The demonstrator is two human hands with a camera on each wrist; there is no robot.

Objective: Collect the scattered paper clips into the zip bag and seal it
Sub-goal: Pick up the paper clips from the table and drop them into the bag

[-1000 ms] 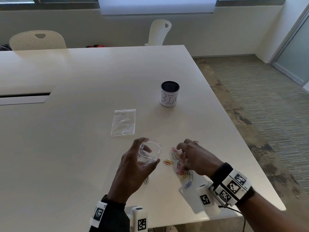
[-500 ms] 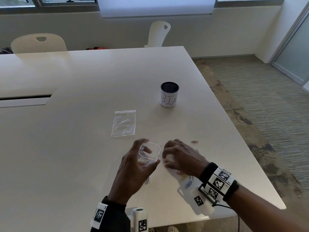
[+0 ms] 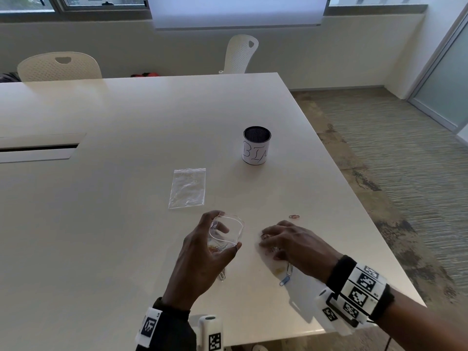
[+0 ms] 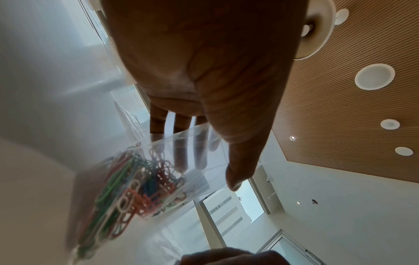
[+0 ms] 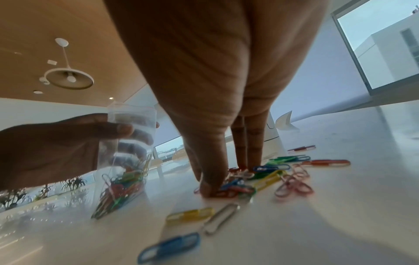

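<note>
A: What is the left hand (image 3: 202, 252) doing?
B: It grips an open zip bag (image 3: 226, 233) upright, thumb on the right wall, fingers round the far side. Coloured clips (image 4: 127, 186) already lie heaped in its bottom.

A: And the right hand (image 3: 291, 243)?
B: Palm down just right of the bag, thumb and fingertips pressed onto a loose pile of clips (image 5: 260, 177) on the table (image 3: 114, 224), fingers bent around them. Whether any clip is pinched off the surface, I cannot tell.

A: Any strays?
B: A red clip (image 3: 294, 216) lies apart, far right of the hand. A blue clip (image 3: 285, 280) and a silver clip (image 3: 289, 269) lie nearer, by the wrist, with a yellow clip (image 5: 190, 215) beside them. One more clip (image 3: 222, 276) peeks out under the left hand.

A: What else stands around?
B: A second bag (image 3: 187, 188), flat, lies further off, left of a mesh cup (image 3: 256, 145) with a white label. Two chairs (image 3: 59, 67) stand at the far edge. Nothing lies between the pile and the held bag.
</note>
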